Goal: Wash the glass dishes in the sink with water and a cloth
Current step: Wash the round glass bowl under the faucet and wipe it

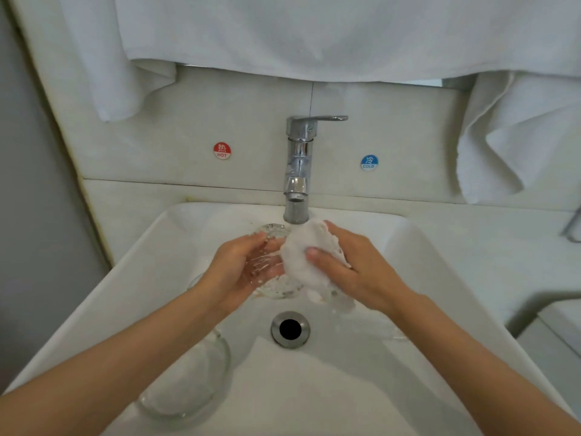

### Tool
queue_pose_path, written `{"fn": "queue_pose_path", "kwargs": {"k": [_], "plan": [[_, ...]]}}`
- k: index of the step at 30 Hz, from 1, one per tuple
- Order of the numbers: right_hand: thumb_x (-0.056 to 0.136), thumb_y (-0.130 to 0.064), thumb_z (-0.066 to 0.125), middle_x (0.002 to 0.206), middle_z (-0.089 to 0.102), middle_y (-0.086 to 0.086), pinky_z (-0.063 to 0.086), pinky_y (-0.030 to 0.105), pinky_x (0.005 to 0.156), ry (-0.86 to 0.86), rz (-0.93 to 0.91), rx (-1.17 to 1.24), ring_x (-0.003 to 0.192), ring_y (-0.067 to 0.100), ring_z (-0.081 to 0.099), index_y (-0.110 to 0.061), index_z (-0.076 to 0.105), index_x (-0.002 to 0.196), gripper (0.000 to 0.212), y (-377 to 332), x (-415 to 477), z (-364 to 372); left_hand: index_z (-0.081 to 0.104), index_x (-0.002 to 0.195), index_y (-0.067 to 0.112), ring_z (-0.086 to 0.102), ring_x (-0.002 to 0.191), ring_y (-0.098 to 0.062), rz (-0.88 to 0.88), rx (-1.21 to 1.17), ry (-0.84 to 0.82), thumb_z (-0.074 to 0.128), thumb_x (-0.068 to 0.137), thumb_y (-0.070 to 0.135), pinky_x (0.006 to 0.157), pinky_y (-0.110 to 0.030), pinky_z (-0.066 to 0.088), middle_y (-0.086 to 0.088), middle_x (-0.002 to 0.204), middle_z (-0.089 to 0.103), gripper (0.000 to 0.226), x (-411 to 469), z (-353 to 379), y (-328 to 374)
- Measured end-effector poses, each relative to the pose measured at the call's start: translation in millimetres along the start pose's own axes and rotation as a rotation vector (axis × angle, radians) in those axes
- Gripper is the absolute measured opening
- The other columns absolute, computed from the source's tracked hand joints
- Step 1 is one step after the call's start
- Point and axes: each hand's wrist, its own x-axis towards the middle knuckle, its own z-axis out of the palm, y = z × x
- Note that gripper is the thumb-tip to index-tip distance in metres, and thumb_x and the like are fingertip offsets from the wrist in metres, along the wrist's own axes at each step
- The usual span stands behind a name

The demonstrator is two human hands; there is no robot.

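Closest to me, a clear round glass bowl sits in the near left corner of the white rectangular ceramic sink, partly under the left forearm. Beside it a flat white sheet lies on the basin floor, and just beyond that is the round metal drain.

Above the drain the two hands meet. The left hand cups a clear patterned glass dish, its fingers curled round the dish from the left so that they show through the glass. The right hand grips a wadded white cloth and presses it against the right side of that dish. Its thumb lies flat across the near face of the cloth while its fingers wrap over the far side. Cloth and dish touch, held directly under the spout. I cannot tell whether water is running.

Just beneath the hands another clear glass dish rests on the sink floor, and a further small glass piece stands at the back wall of the basin, left of the spout.

Behind rises the chrome single-lever faucet, with a red round HOT sticker to its left and a blue round COLD sticker to its right on the pale wall. White towels hang above.
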Motion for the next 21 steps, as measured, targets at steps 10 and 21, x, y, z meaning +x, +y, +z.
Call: {"fn": "queue_pose_path", "kwargs": {"k": [10, 21], "plan": [[0.096, -0.035, 0.046, 0.072, 0.047, -0.013, 0.036, 0.012, 0.059, 0.160, 0.307, -0.040, 0.064, 0.001, 0.046, -0.026, 0.044, 0.066, 0.031, 7, -2, -63, 0.056, 0.086, 0.003, 0.072, 0.074, -0.027, -0.011, 0.199, -0.104, 0.045, 0.095, 0.008, 0.058, -0.030, 0.059, -0.015, 0.086, 0.073, 0.015, -10, 8, -10], [0.094, -0.012, 0.048, 0.077, 0.055, 0.007, 0.036, 0.028, 0.065, 0.141, 0.596, -0.368, 0.075, 0.021, 0.050, 0.001, 0.058, 0.087, 0.018, 47, -33, -165, 0.055, 0.089, 0.002, 0.071, 0.082, -0.029, 0.008, 0.288, -0.181, 0.046, 0.095, 0.009, 0.060, -0.030, 0.059, -0.015, 0.093, 0.073, 0.013, -14, 13, -14]]}}
